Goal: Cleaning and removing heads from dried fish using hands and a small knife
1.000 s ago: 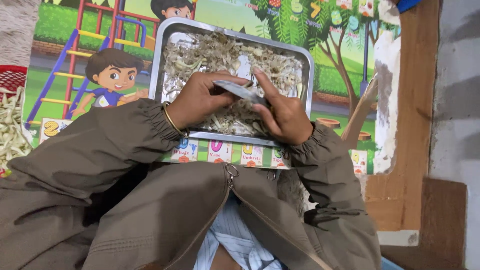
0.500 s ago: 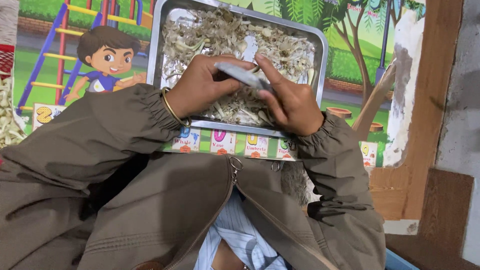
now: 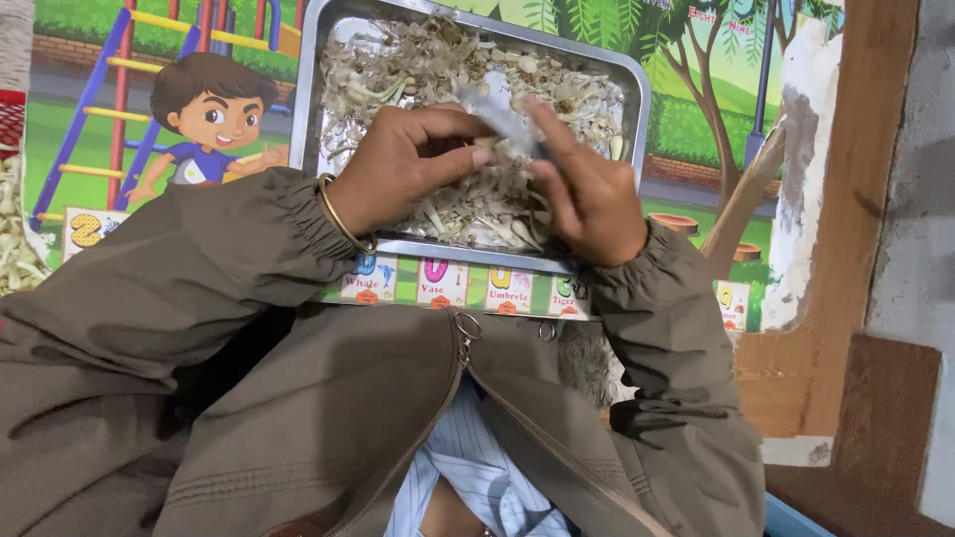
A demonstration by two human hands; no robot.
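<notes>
Colourful cartoon-printed mat [image 3: 149,119] underlies a rectangular metal tray [image 3: 310,80] of pale dried stems [image 3: 398,70]. Above its middle, the left hand [image 3: 398,169] pinches a small pale stem piece [image 3: 484,145]; just beside it, the right hand [image 3: 587,194] grips a thin silvery blade [image 3: 497,114].

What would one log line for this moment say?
left hand: pinches small pale piece | right hand: holds knife | under hands: metal tray of pale scraps
</notes>
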